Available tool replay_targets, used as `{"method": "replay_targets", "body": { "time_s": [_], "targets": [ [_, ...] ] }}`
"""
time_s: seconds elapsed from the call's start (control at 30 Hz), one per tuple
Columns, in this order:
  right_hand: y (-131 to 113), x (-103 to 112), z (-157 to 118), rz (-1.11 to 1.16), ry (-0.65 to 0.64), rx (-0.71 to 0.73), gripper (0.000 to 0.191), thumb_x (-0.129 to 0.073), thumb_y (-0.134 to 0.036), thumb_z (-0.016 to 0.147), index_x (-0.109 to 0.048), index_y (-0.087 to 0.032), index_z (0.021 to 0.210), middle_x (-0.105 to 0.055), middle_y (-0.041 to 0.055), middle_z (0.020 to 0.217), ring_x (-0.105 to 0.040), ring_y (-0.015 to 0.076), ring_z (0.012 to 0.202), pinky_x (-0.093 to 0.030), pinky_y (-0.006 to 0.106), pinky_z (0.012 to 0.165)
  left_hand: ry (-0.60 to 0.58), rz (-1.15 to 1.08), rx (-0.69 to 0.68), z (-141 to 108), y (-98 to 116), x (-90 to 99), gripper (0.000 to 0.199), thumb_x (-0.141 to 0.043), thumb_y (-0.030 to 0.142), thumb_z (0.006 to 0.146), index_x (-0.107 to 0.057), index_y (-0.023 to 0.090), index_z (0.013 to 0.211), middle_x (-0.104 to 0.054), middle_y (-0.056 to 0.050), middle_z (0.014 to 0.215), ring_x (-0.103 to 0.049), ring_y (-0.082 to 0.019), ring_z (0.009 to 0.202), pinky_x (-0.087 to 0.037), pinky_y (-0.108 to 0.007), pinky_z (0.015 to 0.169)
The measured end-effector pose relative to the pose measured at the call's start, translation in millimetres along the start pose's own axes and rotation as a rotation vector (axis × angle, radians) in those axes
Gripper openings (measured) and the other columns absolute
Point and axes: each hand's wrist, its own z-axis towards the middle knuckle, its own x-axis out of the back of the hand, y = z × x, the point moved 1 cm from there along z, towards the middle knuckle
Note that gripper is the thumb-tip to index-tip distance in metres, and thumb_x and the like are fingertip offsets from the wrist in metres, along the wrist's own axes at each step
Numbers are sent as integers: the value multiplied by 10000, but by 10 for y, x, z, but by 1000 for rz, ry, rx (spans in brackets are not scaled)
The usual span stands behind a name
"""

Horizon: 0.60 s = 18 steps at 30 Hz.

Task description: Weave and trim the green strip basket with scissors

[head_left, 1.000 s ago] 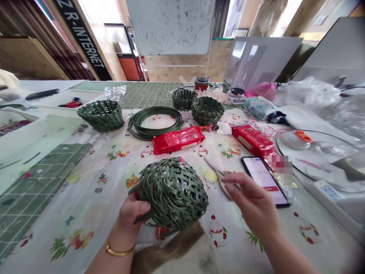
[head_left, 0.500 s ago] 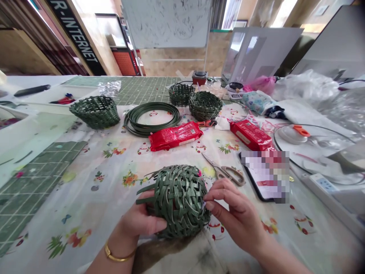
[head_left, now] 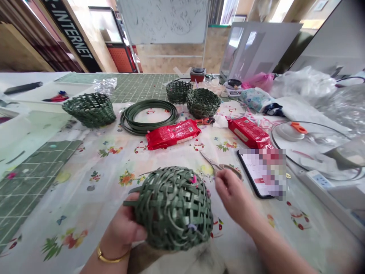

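A dark green woven basket (head_left: 176,209) is tilted with its rounded woven side up, and small pink and lilac bits show on it. My left hand (head_left: 125,224) grips its left edge, thumb in front, beside loose strip ends. To the right of the basket, apart from it, my right hand (head_left: 230,192) is at the handles of the scissors (head_left: 218,166). Its fingers are curled and point away, so whether they grip the handles is hidden. The scissors lie on the flowered cloth with their blades toward the upper left.
Beyond are a coil of green strip (head_left: 149,114), two red packets (head_left: 173,134), and three woven baskets, one at the left (head_left: 92,110). A phone (head_left: 259,175) lies right of the scissors. Plastic bags (head_left: 305,83) and a power strip (head_left: 319,182) are farther right.
My right hand has left the basket's right side and moved up to the scissors' handles. The basket, in my left hand, has turned and shifted slightly left, showing more of its woven surface.
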Motion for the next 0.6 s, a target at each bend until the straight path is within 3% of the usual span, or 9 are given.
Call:
{"method": "replay_targets", "body": {
  "time_s": [0.13, 0.27, 0.3, 0.33, 0.4, 0.43, 0.47, 0.53, 0.6],
  "targets": [
    [211, 117, 86, 184, -110, -223, 172, -439, -318, 881, -522, -206, 779, -628, 30, 732, -570, 172, 674, -451, 296, 601, 103, -57, -141, -44, -38, 124, 460, -859, 352, 465, -759, 311, 912, -770, 0, 824, -704, -301, 897, -587, -367, 779],
    [192, 141, 8, 358, -621, -261, 114, -542, -231, 815, -590, -200, 717, -662, 7, 649, -588, 145, 603, -458, 254, 540, 142, -59, -181, -3, -28, 114, 471, -848, 332, 483, -756, 283, 942, -769, -19, 803, -708, -327, 864, -580, -420, 807],
    [194, 147, 10, 414, -646, -272, 108, -568, -227, 804, -602, -199, 706, -654, 0, 617, -584, 138, 569, -459, 248, 520, 148, -63, -187, 10, -15, 102, 438, -842, 332, 499, -757, 292, 927, -767, -11, 779, -709, -325, 856, -582, -424, 797],
    [207, 161, 33, 499, -567, -279, 98, -587, -237, 804, -611, -203, 716, -653, -4, 615, -585, 133, 550, -469, 247, 515, 153, -69, -192, 20, -1, 90, 412, -837, 340, 513, -757, 301, 915, -765, -5, 763, -708, -323, 862, -584, -425, 789],
    [267, 226, 119, 728, -98, -259, 65, -596, -289, 832, -624, -230, 834, -686, 9, 764, -622, 131, 599, -510, 264, 561, 156, -84, -197, 37, 23, 68, 405, -836, 362, 520, -755, 304, 913, -764, -8, 752, -697, -327, 899, -583, -431, 786],
    [304, 262, 159, 817, 148, -222, 113, -592, -305, 846, -614, -266, 949, -693, 22, 929, -655, 140, 699, -532, 279, 618, 156, -93, -200, 44, 31, 59, 422, -837, 379, 516, -755, 302, 923, -764, -13, 749, -693, -329, 913, -581, -432, 790],
    [336, 285, 188, 864, 301, -179, 213, -598, -310, 849, -586, -303, 1061, -657, 35, 1104, -670, 160, 837, -544, 302, 683, 154, -95, -203, 50, 37, 50, 440, -839, 389, 509, -755, 300, 932, -764, -15, 744, -691, -330, 917, -579, -433, 795],
    [362, 279, 200, 820, 336, -146, 317, -625, -328, 843, -560, -333, 1153, -591, 49, 1249, -649, 198, 983, -546, 337, 751, 143, -85, -212, 61, 43, 33, 436, -842, 392, 498, -763, 292, 916, -760, -19, 714, -698, -331, 888, -581, -429, 794],
    [321, 207, 138, 629, 179, -146, 238, -643, -356, 839, -634, -283, 1065, -653, 69, 1119, -650, 216, 941, -540, 348, 749, 132, -60, -208, 67, 37, 13, 415, -846, 359, 499, -772, 272, 898, -762, -32, 731, -702, -338, 859, -580, -437, 799]
  ]
}}
